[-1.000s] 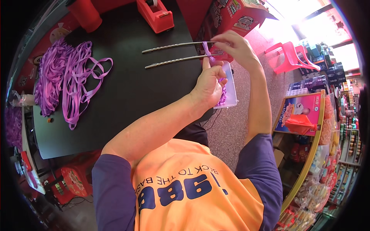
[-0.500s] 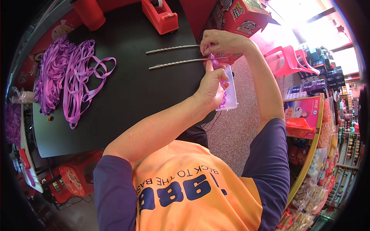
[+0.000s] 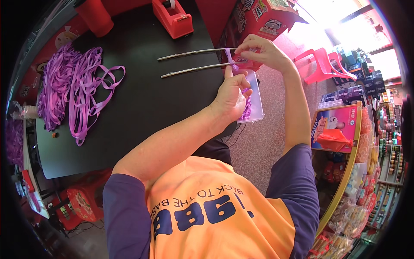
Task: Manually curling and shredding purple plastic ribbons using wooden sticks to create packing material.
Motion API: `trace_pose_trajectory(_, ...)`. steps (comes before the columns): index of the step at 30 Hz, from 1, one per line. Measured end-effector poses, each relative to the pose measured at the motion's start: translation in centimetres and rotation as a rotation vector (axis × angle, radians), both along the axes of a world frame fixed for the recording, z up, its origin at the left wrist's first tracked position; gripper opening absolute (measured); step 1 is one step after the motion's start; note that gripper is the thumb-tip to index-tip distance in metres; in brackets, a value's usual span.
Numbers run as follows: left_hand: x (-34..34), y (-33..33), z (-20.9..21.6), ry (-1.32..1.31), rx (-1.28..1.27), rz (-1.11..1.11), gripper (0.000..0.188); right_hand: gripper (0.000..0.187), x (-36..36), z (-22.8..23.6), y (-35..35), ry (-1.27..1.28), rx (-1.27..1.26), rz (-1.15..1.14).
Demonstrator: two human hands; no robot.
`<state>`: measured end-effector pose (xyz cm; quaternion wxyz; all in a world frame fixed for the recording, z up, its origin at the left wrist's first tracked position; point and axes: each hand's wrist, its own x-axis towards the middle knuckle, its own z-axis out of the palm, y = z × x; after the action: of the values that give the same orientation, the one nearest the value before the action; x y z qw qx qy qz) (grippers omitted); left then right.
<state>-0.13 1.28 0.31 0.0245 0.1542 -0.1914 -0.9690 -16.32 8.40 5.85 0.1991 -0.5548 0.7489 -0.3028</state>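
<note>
Two twisted metal rods (image 3: 189,53) stick out side by side over the dark table, their right ends close to my hands. A strip of purple ribbon (image 3: 228,55) spans both rods and bunches into a small knot at the nearer one. My left hand (image 3: 231,97) has its index finger up against that knot, with the other fingers curled on the ribbon. Just right of the farther rod, my right hand (image 3: 258,51) pinches at the ribbon; its fingertips are partly hidden. Below the left hand, a translucent plastic box (image 3: 257,101) holds small purple ribbon pieces (image 3: 246,109).
A large heap of purple ribbon (image 3: 58,88) lies on the left of the black table (image 3: 142,108). A red tape dispenser (image 3: 177,19) and a red cylinder (image 3: 94,17) stand at the back. Beyond the table are a red carton (image 3: 267,19), a pink chair (image 3: 321,67) and stocked shelves.
My right hand has moved slightly right, off the farther rod's end, and the ribbon between the rods now shows. My left hand stays by the nearer rod. The whole view has shifted a little.
</note>
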Motion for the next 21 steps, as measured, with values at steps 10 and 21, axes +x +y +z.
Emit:
trace_pose_trajectory(10, -0.1, 0.1, -0.1, 0.003, -0.006, 0.002, 0.066, 0.016, 2.4, -4.3, -0.8, 0.003, -0.272, -0.319)
trace_pose_trajectory(21, -0.1, 0.0, 0.0, 0.025, -0.039, 0.015, 0.065, 0.029, 3.4, -3.4, -1.8, -0.266, 0.118, -0.496)
